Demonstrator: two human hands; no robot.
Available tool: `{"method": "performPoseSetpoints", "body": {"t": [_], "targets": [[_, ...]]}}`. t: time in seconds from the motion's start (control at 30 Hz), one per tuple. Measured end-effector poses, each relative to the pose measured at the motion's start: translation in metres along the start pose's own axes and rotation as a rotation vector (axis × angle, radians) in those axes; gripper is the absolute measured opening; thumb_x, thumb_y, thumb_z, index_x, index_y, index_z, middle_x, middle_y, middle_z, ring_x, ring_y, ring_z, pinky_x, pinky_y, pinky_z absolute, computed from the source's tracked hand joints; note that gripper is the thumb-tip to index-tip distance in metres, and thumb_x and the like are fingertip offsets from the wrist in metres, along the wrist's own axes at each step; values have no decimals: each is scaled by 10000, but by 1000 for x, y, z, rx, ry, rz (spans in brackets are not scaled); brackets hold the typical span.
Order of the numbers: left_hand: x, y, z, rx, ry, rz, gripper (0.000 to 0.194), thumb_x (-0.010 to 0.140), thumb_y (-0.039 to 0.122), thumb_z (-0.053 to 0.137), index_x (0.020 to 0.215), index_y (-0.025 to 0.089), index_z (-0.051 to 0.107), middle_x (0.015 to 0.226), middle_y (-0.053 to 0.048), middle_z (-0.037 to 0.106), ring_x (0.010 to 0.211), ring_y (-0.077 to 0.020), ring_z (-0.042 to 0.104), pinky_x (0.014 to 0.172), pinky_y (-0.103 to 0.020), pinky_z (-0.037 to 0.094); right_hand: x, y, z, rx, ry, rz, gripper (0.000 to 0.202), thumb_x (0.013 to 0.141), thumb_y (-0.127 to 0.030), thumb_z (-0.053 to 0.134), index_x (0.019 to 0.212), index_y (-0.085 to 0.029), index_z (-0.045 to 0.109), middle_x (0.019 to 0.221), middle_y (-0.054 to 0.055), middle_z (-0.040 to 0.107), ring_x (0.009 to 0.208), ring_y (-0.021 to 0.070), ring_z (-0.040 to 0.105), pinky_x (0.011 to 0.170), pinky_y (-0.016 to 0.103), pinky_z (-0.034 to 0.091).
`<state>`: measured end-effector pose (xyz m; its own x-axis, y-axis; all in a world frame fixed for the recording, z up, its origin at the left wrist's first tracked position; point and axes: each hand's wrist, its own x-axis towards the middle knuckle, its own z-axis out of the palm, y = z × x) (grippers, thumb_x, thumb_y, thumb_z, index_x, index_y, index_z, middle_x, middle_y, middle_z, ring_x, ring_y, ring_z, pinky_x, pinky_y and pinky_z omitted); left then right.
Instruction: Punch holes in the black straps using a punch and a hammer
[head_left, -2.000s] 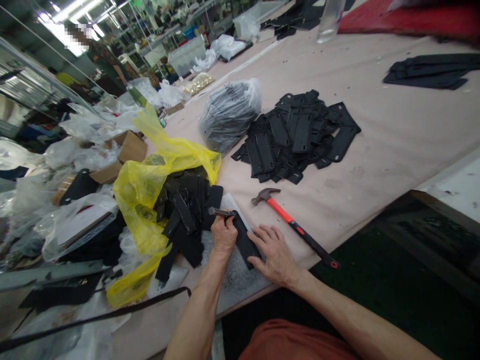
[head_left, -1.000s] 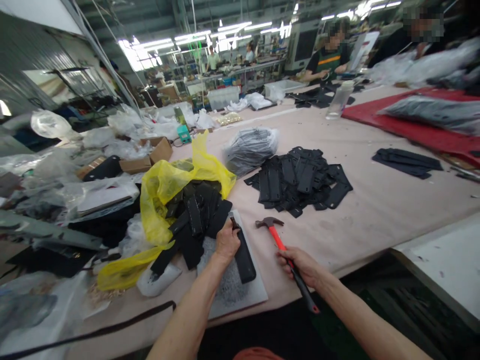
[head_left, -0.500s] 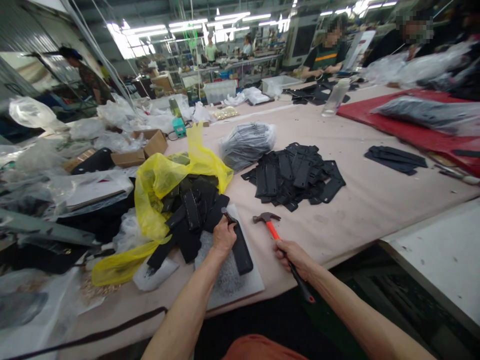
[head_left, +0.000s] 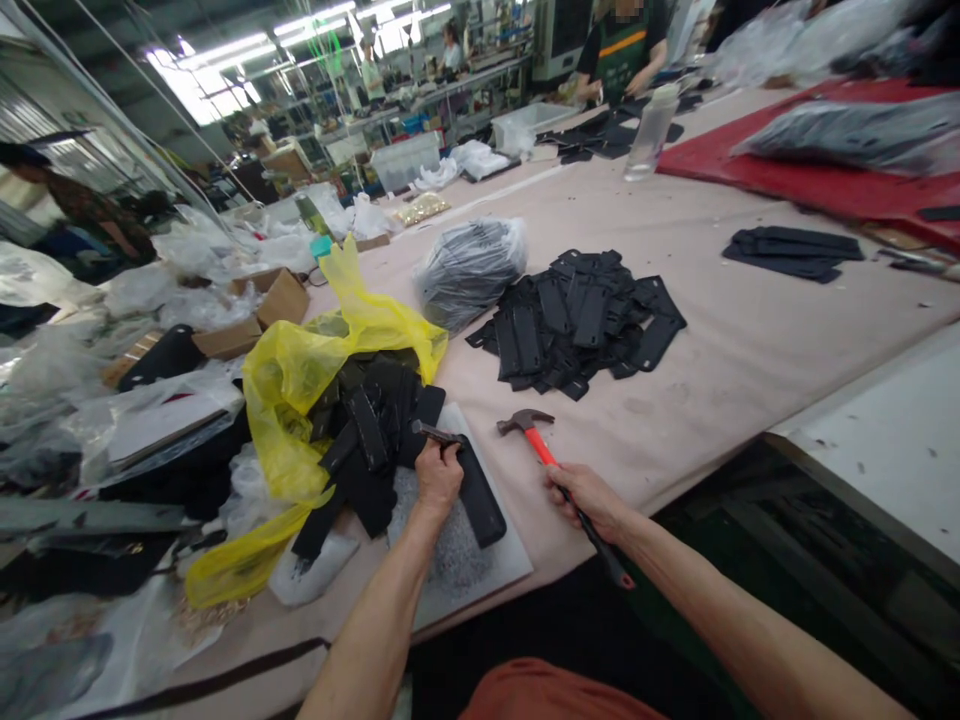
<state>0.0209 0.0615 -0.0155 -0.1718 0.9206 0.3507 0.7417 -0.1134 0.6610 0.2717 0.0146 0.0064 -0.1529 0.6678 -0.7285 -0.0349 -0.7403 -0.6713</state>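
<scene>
My right hand [head_left: 585,497] is closed round the handle of a claw hammer [head_left: 541,447] with an orange and black grip. Its head is above the table, to the right of the board. My left hand [head_left: 439,478] grips a dark metal punch [head_left: 435,433], tilted almost flat with one end pointing left. Beside that hand a black strip [head_left: 481,500] lies on a white board [head_left: 504,565], whose surface is pitted with marks. Left of the board, black pieces [head_left: 371,425] spill from a yellow plastic bag [head_left: 289,375].
A heap of flat black pieces [head_left: 577,315] lies beyond the hammer, next to a plastic-wrapped bundle [head_left: 472,270]. Farther right are a clear bottle [head_left: 651,135], a red sheet [head_left: 712,145] and more black strips [head_left: 791,252]. A co-worker [head_left: 622,55] is across the table.
The punch in my left hand has tipped from more upright to nearly flat. My right hand still holds the hammer in about the same place. The view has tilted and shifted.
</scene>
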Motion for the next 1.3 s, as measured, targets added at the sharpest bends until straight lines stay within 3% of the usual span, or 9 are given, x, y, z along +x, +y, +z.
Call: {"method": "performPoseSetpoints", "body": {"t": [0.3,0.73,0.97,1.13,1.3], "targets": [[0,2,-3,-30,-2,3,167,842,224,526,907,182,674,939,-88,732,918,-228,694,875,-332,543,1,-2,-1,-13,11,-21,188,940,-303,432,811,-187,505,557,-64,467,349,54,350,301,173,249],[0,14,-2,130,-64,-28,180,851,166,507,953,210,649,987,-81,730,980,-217,685,918,-308,514,0,0,-1,-32,9,-35,198,936,-332,443,811,-193,508,573,-60,484,367,58,370,314,176,264],[7,21,-8,176,-149,-37,140,832,167,539,919,200,642,926,-92,730,898,-247,695,834,-330,531,-2,2,0,-36,27,-39,188,927,-322,446,810,-190,511,560,-61,485,358,57,361,314,179,252],[7,21,-7,140,-135,19,228,823,143,544,1020,206,640,980,-91,731,927,-246,693,839,-331,532,-3,5,4,-80,50,-89,210,907,-356,485,778,-194,513,551,-62,498,354,53,368,321,177,256],[3,13,-8,94,-92,-33,149,823,171,545,917,200,657,905,-81,734,877,-234,697,832,-327,535,-3,8,4,-90,53,-112,230,910,-369,480,758,-198,495,546,-64,493,355,55,377,327,179,263]]}}
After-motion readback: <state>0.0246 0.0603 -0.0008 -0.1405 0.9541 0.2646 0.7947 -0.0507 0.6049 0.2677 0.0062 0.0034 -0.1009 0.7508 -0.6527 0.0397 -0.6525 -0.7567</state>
